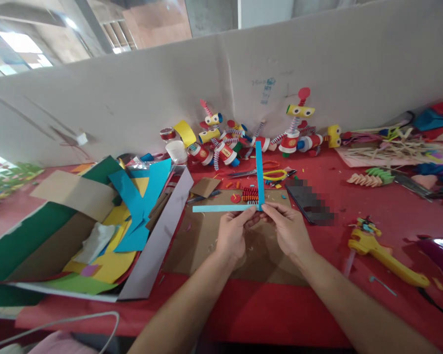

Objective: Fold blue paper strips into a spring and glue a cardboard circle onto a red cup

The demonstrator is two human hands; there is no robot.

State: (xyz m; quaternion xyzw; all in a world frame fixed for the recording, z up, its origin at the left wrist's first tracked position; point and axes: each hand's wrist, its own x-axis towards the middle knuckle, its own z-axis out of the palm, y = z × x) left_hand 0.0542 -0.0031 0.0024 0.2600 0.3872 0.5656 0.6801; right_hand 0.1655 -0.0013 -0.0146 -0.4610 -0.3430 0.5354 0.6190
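Two narrow blue paper strips meet at a right angle between my hands. The light blue paper strip points left, with my left hand pinching it near the corner. My right hand pinches the corner where the darker blue paper strip rises away from me. Both sets of fingertips nearly touch there. Just beyond them, red and orange folded paper springs lie on a brown cardboard sheet, beside a small red paper disc.
A box of coloured paper stands left. Yellow-handled scissors lie beyond the cardboard, a black phone to its right. A yellow glue gun rests farther right. Several paper-cup figures line the grey partition.
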